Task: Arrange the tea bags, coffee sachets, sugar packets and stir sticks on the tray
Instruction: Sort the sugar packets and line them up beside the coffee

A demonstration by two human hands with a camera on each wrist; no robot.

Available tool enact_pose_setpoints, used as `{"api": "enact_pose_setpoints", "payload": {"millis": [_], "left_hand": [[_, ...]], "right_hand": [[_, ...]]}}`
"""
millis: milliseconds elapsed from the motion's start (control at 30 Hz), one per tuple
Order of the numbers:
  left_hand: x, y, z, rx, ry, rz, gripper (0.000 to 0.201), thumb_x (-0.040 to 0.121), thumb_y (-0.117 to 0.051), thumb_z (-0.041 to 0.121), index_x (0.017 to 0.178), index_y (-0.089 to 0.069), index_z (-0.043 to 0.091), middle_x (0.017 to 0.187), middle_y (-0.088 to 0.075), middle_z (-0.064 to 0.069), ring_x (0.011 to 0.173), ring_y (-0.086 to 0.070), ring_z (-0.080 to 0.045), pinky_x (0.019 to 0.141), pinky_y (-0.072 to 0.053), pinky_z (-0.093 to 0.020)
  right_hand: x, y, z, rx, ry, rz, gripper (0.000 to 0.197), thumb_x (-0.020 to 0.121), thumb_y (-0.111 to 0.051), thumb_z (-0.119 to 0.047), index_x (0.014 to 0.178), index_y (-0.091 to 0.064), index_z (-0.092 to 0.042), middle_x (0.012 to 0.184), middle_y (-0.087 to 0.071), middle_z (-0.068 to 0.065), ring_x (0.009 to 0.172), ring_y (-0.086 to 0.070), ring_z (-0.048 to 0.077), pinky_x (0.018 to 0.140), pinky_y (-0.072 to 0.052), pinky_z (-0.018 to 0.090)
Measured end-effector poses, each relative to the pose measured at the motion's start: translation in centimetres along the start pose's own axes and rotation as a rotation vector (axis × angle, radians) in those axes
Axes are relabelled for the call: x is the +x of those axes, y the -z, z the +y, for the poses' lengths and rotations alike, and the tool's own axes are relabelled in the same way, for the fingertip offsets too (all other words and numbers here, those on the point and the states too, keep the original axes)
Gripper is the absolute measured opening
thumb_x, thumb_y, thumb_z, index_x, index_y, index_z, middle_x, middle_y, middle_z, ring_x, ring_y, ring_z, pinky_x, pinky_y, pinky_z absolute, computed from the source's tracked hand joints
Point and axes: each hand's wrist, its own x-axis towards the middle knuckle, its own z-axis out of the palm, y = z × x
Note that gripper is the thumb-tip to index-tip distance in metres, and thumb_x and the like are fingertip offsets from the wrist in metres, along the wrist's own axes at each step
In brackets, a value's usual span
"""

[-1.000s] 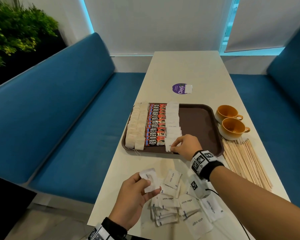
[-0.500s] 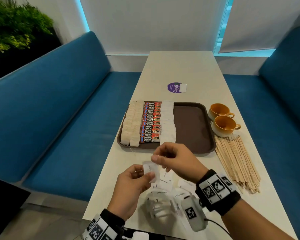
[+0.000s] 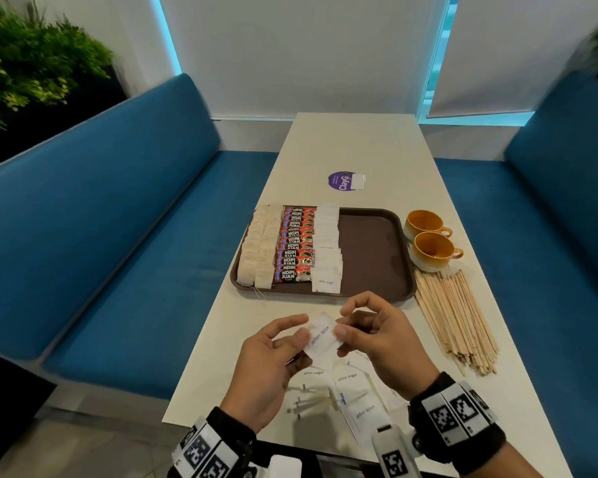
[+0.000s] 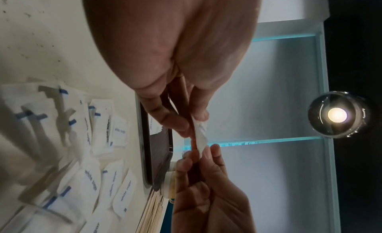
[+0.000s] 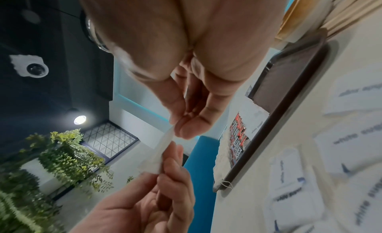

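Above cream table (image 3: 353, 146), both hands raised: left hand (image 3: 270, 363) and right hand (image 3: 380, 339), each grip pinching one sugar packet (image 3: 321, 336).

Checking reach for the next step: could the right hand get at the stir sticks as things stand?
Probably yes, once freed. The stir sticks lie bare on the table beside the right hand, with nothing between them. But that hand and the left hand both pinch a sugar packet.

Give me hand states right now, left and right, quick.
Left hand: pinching one edge of a white sugar packet, held above the table.
Right hand: pinching the opposite edge of the same packet.
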Motion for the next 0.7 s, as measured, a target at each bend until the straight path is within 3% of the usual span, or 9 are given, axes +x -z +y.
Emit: {"api": "enact_pose_setpoints", "payload": {"millis": [133,267,367,433,500,600,700], "left_hand": [[-0.2,0.0,-0.3,0.067,-0.038,-0.03,0.039,0.078,-0.076,-0.005,0.116,-0.068,0.001,0.081,-0.07,-0.016,0.076,-0.064,-0.024,0.072,-0.056,-0.031],[-0.2,0.2,-0.3,0.132,-0.103,-0.031,0.024,0.073,-0.081,-0.009,0.093,-0.075,0.003,0.084,-0.066,-0.018,0.077,-0.063,-0.026,0.074,-0.056,-0.033],[-0.3,0.2,0.1,0.193,-0.161,-0.015,0.018,0.073,-0.081,-0.01,0.08,-0.075,0.005,0.081,-0.072,-0.012,0.076,-0.067,-0.022,0.074,-0.055,-0.029],[-0.4,0.2,0.3,0.188,-0.164,-0.022,0.019,0.075,-0.078,-0.012,0.079,-0.076,0.007,0.083,-0.072,-0.011,0.077,-0.064,-0.025,0.078,-0.053,-0.033],[-0.4,0.2,0.4,0.133,-0.129,-0.041,0.025,0.083,-0.066,-0.016,0.087,-0.076,0.007,0.087,-0.068,-0.013,0.076,-0.06,-0.028,0.076,-0.051,-0.035],[-0.2,0.1,0.5,-0.038,-0.006,-0.044,0.027,0.093,-0.048,-0.012,0.104,-0.066,0.004,0.096,-0.061,-0.017,0.075,-0.063,-0.031,0.07,-0.054,-0.036],[-0.3,0.0,0.5,-0.101,0.077,-0.083,0.007,0.096,-0.056,0.002,0.1,-0.057,0.008,0.097,-0.057,-0.02,0.076,-0.064,-0.034,0.07,-0.055,-0.037]], "right_hand": [[-0.3,0.4,-0.2,-0.063,0.05,0.073,0.021,0.085,-0.075,0.007,0.101,-0.065,-0.001,0.083,-0.073,0.022,0.07,-0.066,0.04,0.067,-0.061,0.037],[-0.6,0.6,-0.8,-0.16,0.071,-0.015,0.033,0.082,-0.078,0.006,0.108,-0.075,-0.015,0.088,-0.075,0.012,0.076,-0.067,0.024,0.072,-0.061,0.034],[-0.6,0.5,-0.9,-0.335,0.112,-0.053,0.026,0.081,-0.083,-0.006,0.093,-0.082,-0.03,0.093,-0.072,-0.002,0.077,-0.064,0.014,0.072,-0.057,0.027],[-0.6,0.5,-0.9,-0.384,0.145,-0.027,0.024,0.078,-0.086,-0.011,0.084,-0.083,-0.034,0.091,-0.064,0.0,0.071,-0.057,0.011,0.068,-0.052,0.024],[-0.5,0.5,-0.8,-0.356,0.163,-0.018,0.025,0.078,-0.085,-0.007,0.083,-0.084,-0.031,0.087,-0.061,0.004,0.068,-0.053,0.01,0.067,-0.048,0.024],[-0.5,0.5,-0.4,-0.255,0.173,-0.038,0.03,0.078,-0.078,0.007,0.084,-0.085,-0.022,0.08,-0.07,0.002,0.067,-0.058,0.01,0.067,-0.05,0.024],[-0.4,0.6,0.2,-0.204,0.176,-0.028,0.032,0.077,-0.073,0.016,0.082,-0.084,-0.014,0.084,-0.076,0.006,0.077,-0.069,0.018,0.073,-0.056,0.027]]}}
